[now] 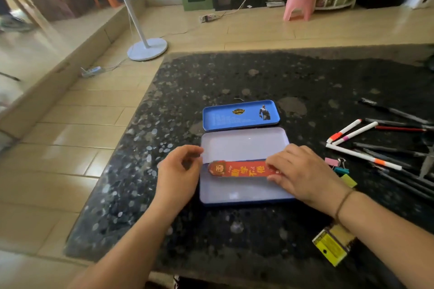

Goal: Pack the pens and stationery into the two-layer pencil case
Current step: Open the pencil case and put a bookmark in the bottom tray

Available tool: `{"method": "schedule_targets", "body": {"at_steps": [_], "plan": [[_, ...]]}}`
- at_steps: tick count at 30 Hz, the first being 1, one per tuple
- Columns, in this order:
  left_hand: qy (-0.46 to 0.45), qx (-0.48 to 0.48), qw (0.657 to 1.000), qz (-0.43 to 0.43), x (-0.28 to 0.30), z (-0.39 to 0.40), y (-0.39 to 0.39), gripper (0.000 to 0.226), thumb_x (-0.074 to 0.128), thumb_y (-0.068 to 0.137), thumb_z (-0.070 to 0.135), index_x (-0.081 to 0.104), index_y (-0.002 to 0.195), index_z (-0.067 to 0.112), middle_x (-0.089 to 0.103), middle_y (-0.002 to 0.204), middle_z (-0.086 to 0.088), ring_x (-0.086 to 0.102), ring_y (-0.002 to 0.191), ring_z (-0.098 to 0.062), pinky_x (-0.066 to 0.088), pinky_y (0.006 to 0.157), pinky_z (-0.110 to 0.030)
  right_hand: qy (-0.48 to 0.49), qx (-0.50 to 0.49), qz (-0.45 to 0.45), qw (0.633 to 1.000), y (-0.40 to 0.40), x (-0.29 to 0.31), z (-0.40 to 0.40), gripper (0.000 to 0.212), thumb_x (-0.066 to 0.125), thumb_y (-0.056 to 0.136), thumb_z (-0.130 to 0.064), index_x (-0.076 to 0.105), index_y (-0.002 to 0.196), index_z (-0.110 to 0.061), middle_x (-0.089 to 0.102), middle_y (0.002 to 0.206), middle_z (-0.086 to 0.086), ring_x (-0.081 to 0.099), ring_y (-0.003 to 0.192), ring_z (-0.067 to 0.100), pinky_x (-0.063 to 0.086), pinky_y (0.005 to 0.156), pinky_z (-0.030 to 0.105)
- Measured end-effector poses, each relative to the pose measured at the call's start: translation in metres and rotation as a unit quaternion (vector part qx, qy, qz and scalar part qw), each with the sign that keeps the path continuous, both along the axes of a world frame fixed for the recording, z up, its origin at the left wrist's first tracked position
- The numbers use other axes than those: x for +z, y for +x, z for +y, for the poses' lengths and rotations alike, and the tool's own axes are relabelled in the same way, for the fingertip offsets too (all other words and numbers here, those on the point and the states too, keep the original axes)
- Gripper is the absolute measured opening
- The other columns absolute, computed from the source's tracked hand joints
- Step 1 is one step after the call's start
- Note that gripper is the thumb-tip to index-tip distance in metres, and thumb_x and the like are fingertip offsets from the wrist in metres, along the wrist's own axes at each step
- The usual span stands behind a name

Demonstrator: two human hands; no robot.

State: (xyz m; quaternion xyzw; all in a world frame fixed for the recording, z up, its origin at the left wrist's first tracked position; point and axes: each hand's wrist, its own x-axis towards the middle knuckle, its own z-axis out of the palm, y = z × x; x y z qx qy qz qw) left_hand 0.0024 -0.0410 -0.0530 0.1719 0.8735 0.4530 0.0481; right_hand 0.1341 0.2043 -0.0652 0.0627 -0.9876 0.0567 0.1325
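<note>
Open case (244, 145) sits mid-tabletop (234, 77), pale tray toward the person, blue lid (240, 115) flipped back at 12 o'clock of it, touching along the hinge edge. Red bookmark (237, 168) lies lengthwise across the tray, cartoon head at its 9 o'clock end. Right hand (303, 171) pinches the bookmark's 3 o'clock end, thumb and fingers curled on it. Left hand (179, 171) hovers just at the case's 9 o'clock rim, fingers loosely curled, holding nothing; cannot tell if it touches the rim. Pens (380, 148) scattered at 3 o'clock of the case, white markers among dark ones. Binder clips (340, 168) between the right hand and pens. Yellow box (333, 247) at 5 o'clock, partly under the right wrist.
</note>
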Motion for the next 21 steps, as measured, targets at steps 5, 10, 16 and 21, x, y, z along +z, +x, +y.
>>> {"method": "schedule_targets", "body": {"at_steps": [5,10,16,21], "plan": [[-0.057,-0.046,0.997,0.017,-0.005,0.004,0.001,0.019,0.072,0.081,0.009,0.071,0.094,0.023,0.061,0.082,0.011,0.056,0.072,-0.003,0.041,0.065,-0.006,0.023,0.016,-0.005,1.000,-0.006,0.013,-0.012,0.025,0.068,0.076,-0.043,0.061,0.092,-0.024,0.061,0.077,-0.008,0.053,0.073,0.016,0.044,0.061,0.028],[-0.074,-0.067,0.995,-0.007,-0.003,0.003,0.000,0.023,0.076,0.079,0.017,0.069,0.098,0.028,0.062,0.083,0.011,0.056,0.071,0.003,0.040,0.062,-0.004,0.021,0.008,-0.039,0.999,-0.009,0.012,-0.023,0.027,0.072,0.074,-0.042,0.063,0.090,-0.022,0.063,0.078,-0.007,0.054,0.076,0.019,0.046,0.063,0.031],[-0.139,-0.129,0.981,0.049,-0.008,0.007,0.003,0.042,0.083,0.071,0.029,0.066,0.109,0.028,0.057,0.105,0.018,0.052,0.097,0.002,0.036,0.084,-0.008,0.057,-0.032,-0.068,0.996,-0.005,0.009,-0.030,0.020,0.075,0.073,-0.039,0.068,0.084,-0.023,0.063,0.102,0.001,0.056,0.089,0.022,0.049,0.073,0.037],[-0.148,-0.117,0.980,0.062,-0.010,0.008,0.003,0.038,0.081,0.074,0.029,0.065,0.109,0.029,0.057,0.105,0.018,0.050,0.096,0.002,0.033,0.077,-0.003,-0.042,-0.165,-0.051,0.984,0.010,0.025,-0.008,0.036,0.072,0.070,-0.052,0.066,0.096,-0.028,0.058,0.097,-0.008,0.053,0.088,0.016,0.044,0.071,0.031]]}}
